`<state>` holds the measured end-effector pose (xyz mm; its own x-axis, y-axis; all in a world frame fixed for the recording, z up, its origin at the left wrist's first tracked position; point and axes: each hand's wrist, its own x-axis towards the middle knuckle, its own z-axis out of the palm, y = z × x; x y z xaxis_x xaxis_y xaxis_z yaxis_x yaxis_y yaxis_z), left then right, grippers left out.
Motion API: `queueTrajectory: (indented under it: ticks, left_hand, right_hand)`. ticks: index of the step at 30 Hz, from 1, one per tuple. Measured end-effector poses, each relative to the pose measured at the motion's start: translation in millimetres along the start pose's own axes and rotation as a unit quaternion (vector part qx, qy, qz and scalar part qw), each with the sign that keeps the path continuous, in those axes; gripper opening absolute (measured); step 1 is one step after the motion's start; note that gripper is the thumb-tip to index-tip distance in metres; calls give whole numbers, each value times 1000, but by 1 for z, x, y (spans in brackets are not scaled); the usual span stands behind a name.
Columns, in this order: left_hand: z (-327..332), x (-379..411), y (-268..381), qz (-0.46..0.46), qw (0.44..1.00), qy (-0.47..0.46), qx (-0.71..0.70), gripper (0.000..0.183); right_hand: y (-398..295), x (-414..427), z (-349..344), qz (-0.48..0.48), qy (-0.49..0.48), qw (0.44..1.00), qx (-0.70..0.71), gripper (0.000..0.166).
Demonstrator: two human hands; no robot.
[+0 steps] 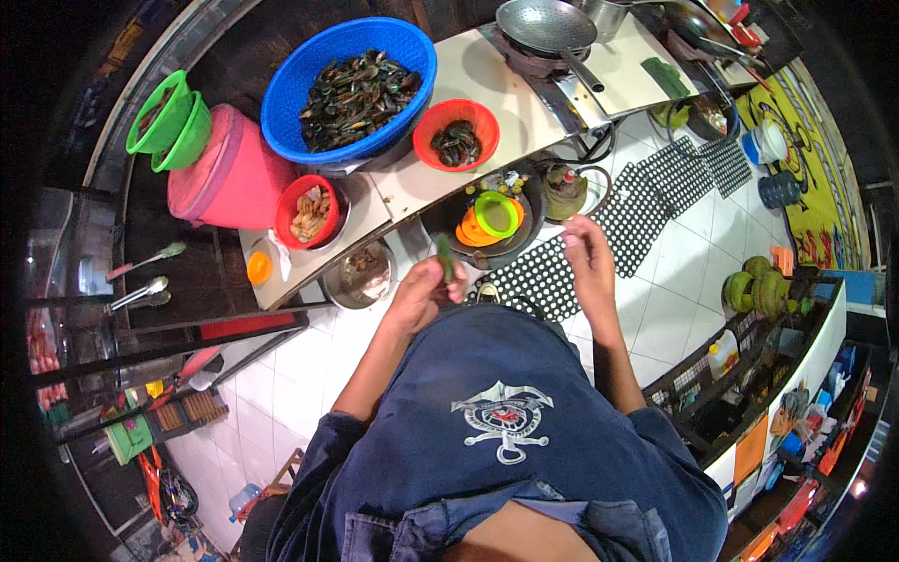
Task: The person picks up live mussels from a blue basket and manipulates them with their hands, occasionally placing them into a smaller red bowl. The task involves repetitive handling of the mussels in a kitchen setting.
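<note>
My left hand (pixel 423 291) is shut on a green-shelled mussel (pixel 445 258), slightly blurred, held above the floor in front of my waist. Apart from it, my right hand (pixel 591 256) is raised with thumb and fingertips close together; whether anything small lies between them cannot be made out. On the counter beyond, a large blue plastic basket (pixel 277 91) contains a heap of dark mussels (pixel 358 102). Beside it a red bowl (pixel 488 123) has a few mussels (pixel 456 142) in it. Another red bowl (pixel 282 218), nearer the counter's left end, contains pale brownish pieces (pixel 311 213).
Below the counter edge sits a dark basin (pixel 432 228) with orange and green containers (pixel 497 214). A metal pot (pixel 362 295) stands on the floor. A perforated wok (pixel 544 27) rests on the stove, its handle facing out. Green baskets (pixel 189 137) top a pink bucket (pixel 228 168).
</note>
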<state>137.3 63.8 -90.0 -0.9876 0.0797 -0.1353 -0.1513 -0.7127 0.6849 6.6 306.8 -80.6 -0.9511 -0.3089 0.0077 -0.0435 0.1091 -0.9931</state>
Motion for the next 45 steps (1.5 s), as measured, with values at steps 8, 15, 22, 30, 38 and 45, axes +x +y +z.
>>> queueTrajectory:
  ticks: [8, 15, 22, 30, 38, 45]
  left_hand:
    - [34, 15, -8, -122, 992, -18, 26, 48]
    - [28, 25, -17, -106, 992, -70, 5, 47]
    - [21, 17, -22, -85, 995, -47, 22, 42]
    - [31, 21, -15, -117, 982, -43, 141, 38]
    - [44, 54, -2, -148, 961, -78, 219, 38]
    - [25, 61, 2, -121, 968, -58, 213, 39]
  right_hand:
    - [-75, -13, 46, -60, -239, 967, 71, 35]
    - [-63, -6, 38, -50, -254, 962, 89, 34]
    - [-51, 3, 48, 11, -290, 942, 170, 33]
    - [-38, 3, 47, -33, -274, 953, 124, 32]
    - [-34, 8, 24, -158, -170, 973, -5, 28]
    - [-50, 15, 46, -98, -144, 984, 30, 27]
